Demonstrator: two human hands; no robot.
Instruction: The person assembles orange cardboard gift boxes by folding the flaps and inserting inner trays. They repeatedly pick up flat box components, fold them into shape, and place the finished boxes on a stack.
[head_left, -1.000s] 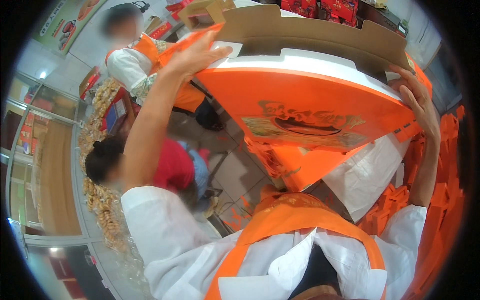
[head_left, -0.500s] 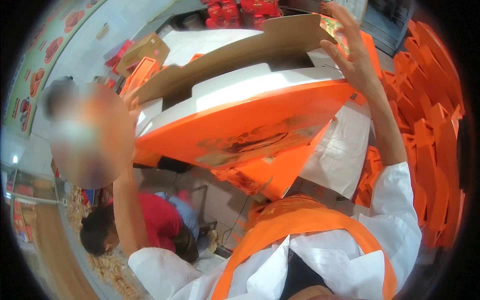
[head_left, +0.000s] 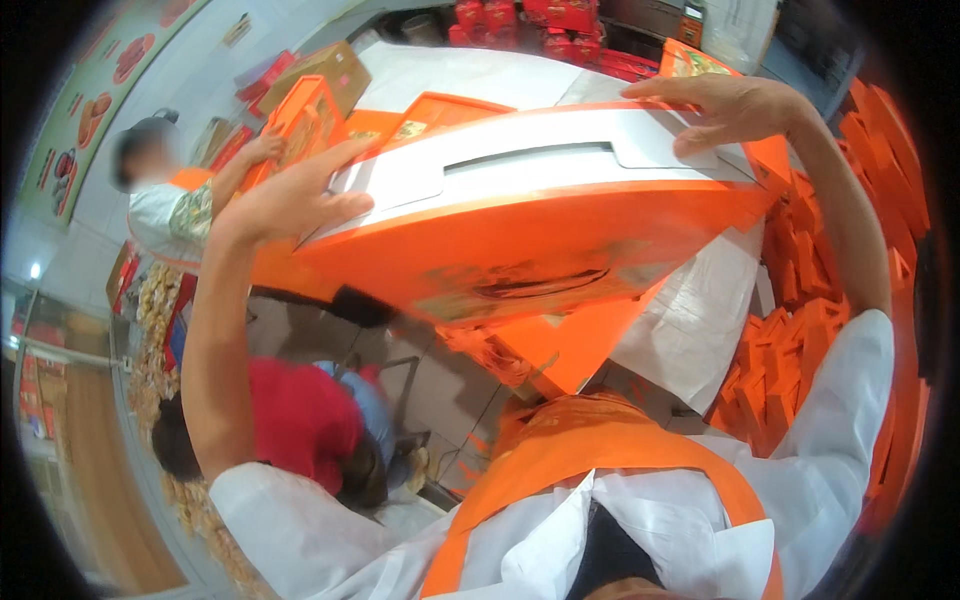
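A large orange cardboard box [head_left: 580,235] is tilted in front of me, its closed white top panel [head_left: 520,172] facing up with a long slot near the middle. My left hand [head_left: 300,196] grips the left end of that panel, thumb on the near side and fingers along the far edge. At the right end my right hand [head_left: 735,108] spans the panel, fingers over the far edge and thumb on the white surface. Another orange box part [head_left: 590,345] shows below the large box. How the box is supported underneath is hidden.
Stacks of orange boxes [head_left: 880,220] rise on the right. Beyond the box lies a white-covered table [head_left: 450,72] with an orange tray [head_left: 440,115] and a brown carton [head_left: 325,75]. A co-worker [head_left: 160,195] stands at left; another, in red [head_left: 300,420], bends low near piled food items.
The raised brown flap has come down and the white top is closed. My right hand has lowered onto its right end; my left hand has come onto the left end.
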